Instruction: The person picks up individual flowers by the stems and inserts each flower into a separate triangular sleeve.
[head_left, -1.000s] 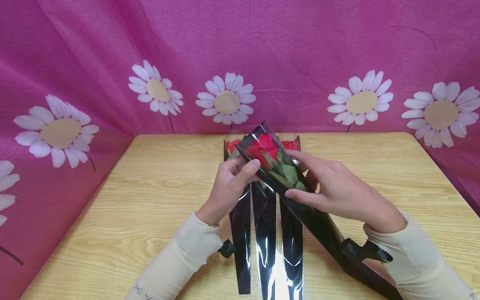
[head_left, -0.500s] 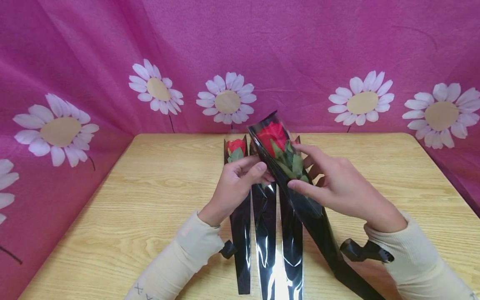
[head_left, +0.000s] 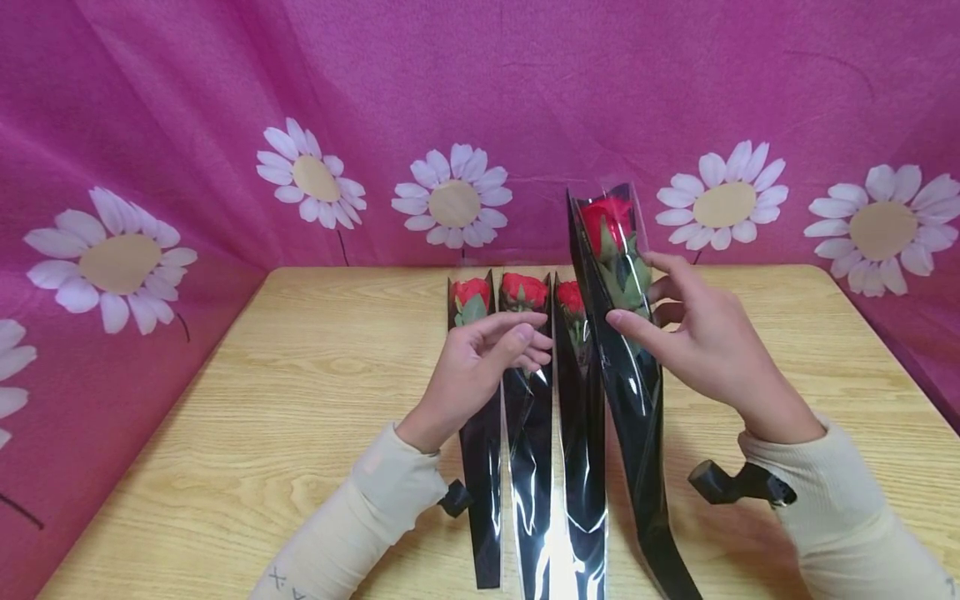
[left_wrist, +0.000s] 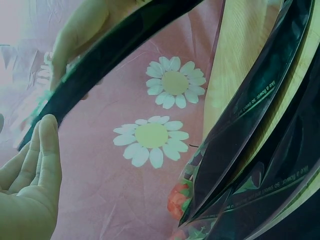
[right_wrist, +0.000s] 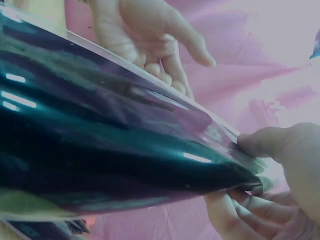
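Observation:
My right hand (head_left: 701, 342) grips a single red rose in a black and clear plastic sleeve (head_left: 626, 358), thumb on the near side and fingers round the far edge. The sleeve stands tilted, bloom up, its narrow tail trailing toward the table's front. Apart from it, my left hand (head_left: 480, 358) hovers over the lying roses with fingers extended and holds nothing. Three sleeved roses lie side by side beneath: a left one (head_left: 480, 467), a middle one (head_left: 528, 425) and a right one (head_left: 581, 417). In the right wrist view the glossy sleeve (right_wrist: 100, 135) hides much behind it.
A light wooden table (head_left: 322, 400) bears the roses. Pink cloth (head_left: 570, 100) printed with white daisies stands round its back and sides. Black straps with small camera mounts (head_left: 738, 483) hang at both wrists.
The held rose has swung upright and moved right and up with my right hand. My left hand has let go of its sleeve and stays near the same spot, uncovering the lying blooms.

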